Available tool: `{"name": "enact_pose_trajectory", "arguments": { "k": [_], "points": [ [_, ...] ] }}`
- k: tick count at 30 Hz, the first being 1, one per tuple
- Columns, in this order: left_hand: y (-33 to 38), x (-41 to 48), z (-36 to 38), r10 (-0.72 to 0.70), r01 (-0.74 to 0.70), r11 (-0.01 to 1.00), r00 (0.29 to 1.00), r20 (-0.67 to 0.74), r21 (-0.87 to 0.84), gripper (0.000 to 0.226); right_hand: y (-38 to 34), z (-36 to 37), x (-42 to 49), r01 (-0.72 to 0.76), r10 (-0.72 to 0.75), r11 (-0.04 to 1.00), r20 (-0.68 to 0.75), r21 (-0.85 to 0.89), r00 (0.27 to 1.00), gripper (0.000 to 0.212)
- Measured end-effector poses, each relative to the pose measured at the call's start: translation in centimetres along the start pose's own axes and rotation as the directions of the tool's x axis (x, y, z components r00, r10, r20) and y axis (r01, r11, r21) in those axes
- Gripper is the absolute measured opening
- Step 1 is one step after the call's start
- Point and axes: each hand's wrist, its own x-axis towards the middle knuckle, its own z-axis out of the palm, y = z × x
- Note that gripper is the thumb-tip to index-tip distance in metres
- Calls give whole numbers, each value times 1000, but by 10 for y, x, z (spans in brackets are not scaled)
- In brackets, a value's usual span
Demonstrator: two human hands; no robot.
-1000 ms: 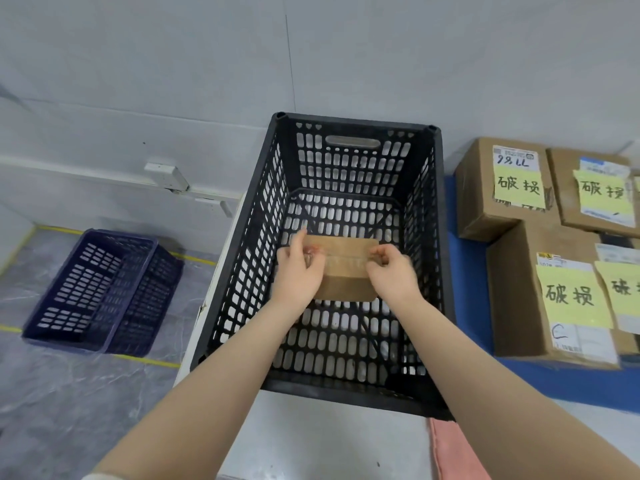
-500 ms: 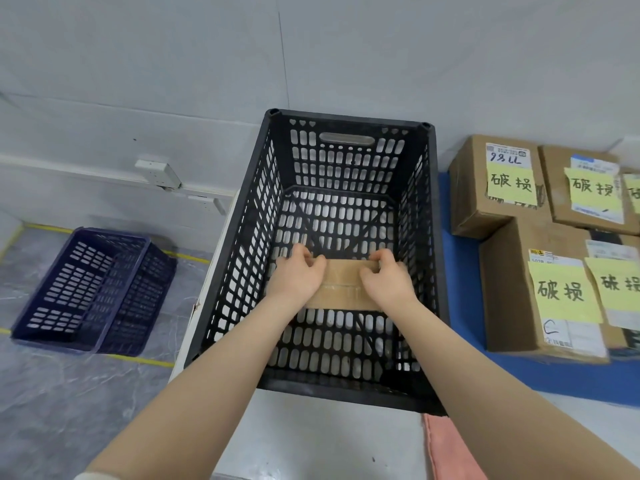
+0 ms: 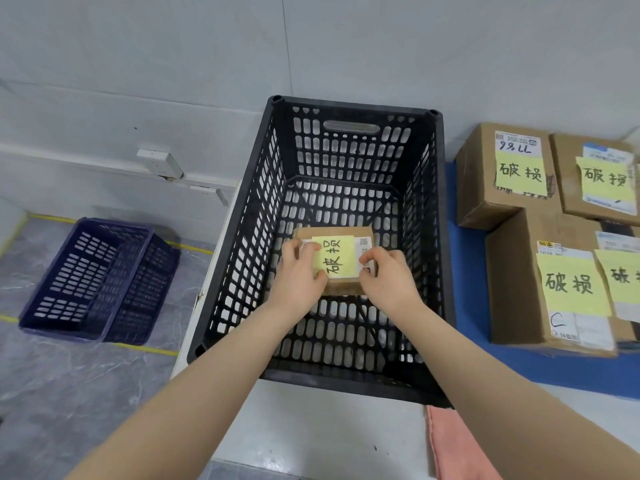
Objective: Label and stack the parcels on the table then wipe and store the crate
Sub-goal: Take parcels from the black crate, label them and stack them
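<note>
A black slatted crate point(image 3: 439, 237) stands on the white table point(image 3: 311, 431). Inside it I hold a small cardboard parcel point(image 3: 341, 289) between both hands, its top face turned up towards me. That face carries a white shipping label and a yellow note point(image 3: 335, 258) with handwritten characters. My left hand point(image 3: 298, 275) grips the parcel's left side and my right hand point(image 3: 388, 275) grips its right side. Several labelled cardboard parcels point(image 3: 509, 188) sit stacked on a blue mat point(image 3: 467, 271) to the right of the crate.
A pink cloth point(image 3: 453, 445) lies on the table by the crate's near right corner. A dark blue crate point(image 3: 93, 282) lies on the grey floor at left, beside yellow floor tape. The wall stands right behind the black crate.
The parcel has been turned over in my hands: its plain taped side faced me before, now the side with the yellow note and shipping label faces up. The hands stayed inside the crate.
</note>
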Motion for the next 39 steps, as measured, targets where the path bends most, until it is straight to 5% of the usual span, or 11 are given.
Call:
{"name": "enact_pose_trajectory", "arguments": {
  "k": [8, 12, 18, 21, 25, 33, 39],
  "points": [
    [-3, 0, 16, -61, 44, 981, 994, 86, 188, 57, 4, 10, -2, -77, 96, 986, 123, -150, 988, 51],
    [-8, 3, 12, -2, -21, 983, 992, 126, 184, 56, -2, 7, 7, 41, -26, 958, 57, -285, 998, 57],
    [-5, 16, 0, 85, -140, 946, 978, 193, 292, 53, -16, 2, 37, 235, -113, 843, 266, -485, 957, 59],
    [-1, 9, 1, -33, -17, 890, 994, 102, 456, 56, -15, -1, 38, 222, -89, 827, 269, -517, 959, 53],
    [7, -10, 16, -288, 259, 954, 932, 221, 154, 72, -11, -2, 19, 151, -29, 836, 232, -528, 972, 48],
    [3, 8, 8, -59, 61, 998, 978, 198, -3, 64, 2, 2, -6, 0, 79, 957, 263, -290, 962, 37],
    [-7, -6, 4, -110, 168, 980, 900, 421, -103, 91, -1, 12, -6, 23, 31, 986, 320, -163, 947, 76]
  ]
}}
